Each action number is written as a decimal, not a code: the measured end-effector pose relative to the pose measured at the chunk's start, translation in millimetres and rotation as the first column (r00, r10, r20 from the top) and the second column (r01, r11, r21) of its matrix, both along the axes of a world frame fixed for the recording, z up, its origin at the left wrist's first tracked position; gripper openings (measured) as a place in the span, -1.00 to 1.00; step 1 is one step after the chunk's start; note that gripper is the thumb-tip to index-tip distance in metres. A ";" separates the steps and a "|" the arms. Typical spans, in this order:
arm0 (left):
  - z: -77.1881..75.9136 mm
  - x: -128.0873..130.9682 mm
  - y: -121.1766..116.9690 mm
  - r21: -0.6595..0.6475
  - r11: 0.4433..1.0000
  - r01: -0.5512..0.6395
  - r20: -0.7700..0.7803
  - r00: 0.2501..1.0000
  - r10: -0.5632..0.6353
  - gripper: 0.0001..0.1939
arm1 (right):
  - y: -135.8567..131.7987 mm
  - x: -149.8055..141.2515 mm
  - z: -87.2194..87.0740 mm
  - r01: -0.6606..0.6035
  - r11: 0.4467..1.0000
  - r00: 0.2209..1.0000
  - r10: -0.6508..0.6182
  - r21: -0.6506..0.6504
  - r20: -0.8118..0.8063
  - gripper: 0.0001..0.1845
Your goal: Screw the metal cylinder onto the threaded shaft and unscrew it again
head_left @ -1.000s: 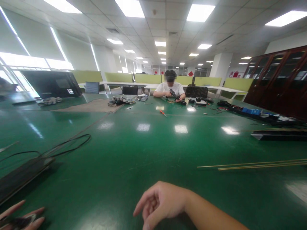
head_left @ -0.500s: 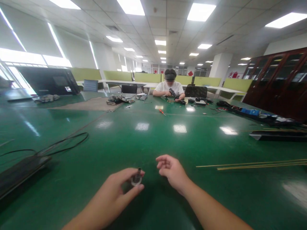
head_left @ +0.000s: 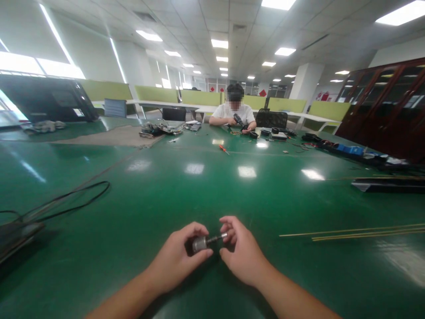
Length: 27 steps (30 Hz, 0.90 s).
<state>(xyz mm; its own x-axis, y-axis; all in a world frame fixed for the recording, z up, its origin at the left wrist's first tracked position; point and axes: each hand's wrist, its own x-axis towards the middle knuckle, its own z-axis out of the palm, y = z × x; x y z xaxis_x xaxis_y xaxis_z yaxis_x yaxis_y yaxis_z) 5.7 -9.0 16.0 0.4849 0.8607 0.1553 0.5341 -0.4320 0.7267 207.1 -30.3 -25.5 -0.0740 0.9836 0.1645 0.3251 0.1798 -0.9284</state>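
Low in the middle of the head view, my left hand (head_left: 182, 250) curls round a small grey metal cylinder (head_left: 200, 244). From the cylinder a thin dark shaft (head_left: 214, 239) with a bright tip points to the right; the exact kind of part is too small to make out. Facing it is my right hand (head_left: 241, 248), its fingers bent and its thumb apart from them. The shaft's tip reaches the right fingers; whether they touch it I cannot tell. Both hands are just above the green table (head_left: 166, 190).
Several thin brass-coloured rods (head_left: 358, 232) lie to the right, below a black tray-like piece (head_left: 388, 185). On the left are a dark flat device (head_left: 20, 239) and a looped black cable (head_left: 89, 197). Ahead lies an orange screwdriver (head_left: 223, 149). A person (head_left: 234, 113) sits opposite, holding a dark tool.
The cylinder has turned in my left hand, its shaft now pointing right instead of upward. My left hand has moved right, closer to my right hand. The camera view has shifted slightly.
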 end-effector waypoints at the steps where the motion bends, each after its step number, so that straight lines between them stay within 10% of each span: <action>1: -0.1 -0.1 -0.3 0.006 1.000 0.016 0.011 1.000 -0.016 -0.79 | -0.6 0.1 0.4 -0.005 1.000 1.000 0.005 0.004 0.016 -0.27; 27: -8.0 0.5 0.4 -0.054 0.998 0.042 0.102 0.994 -0.036 -0.78 | -10.1 -4.5 16.0 -0.090 0.992 0.994 0.084 0.092 0.067 -0.78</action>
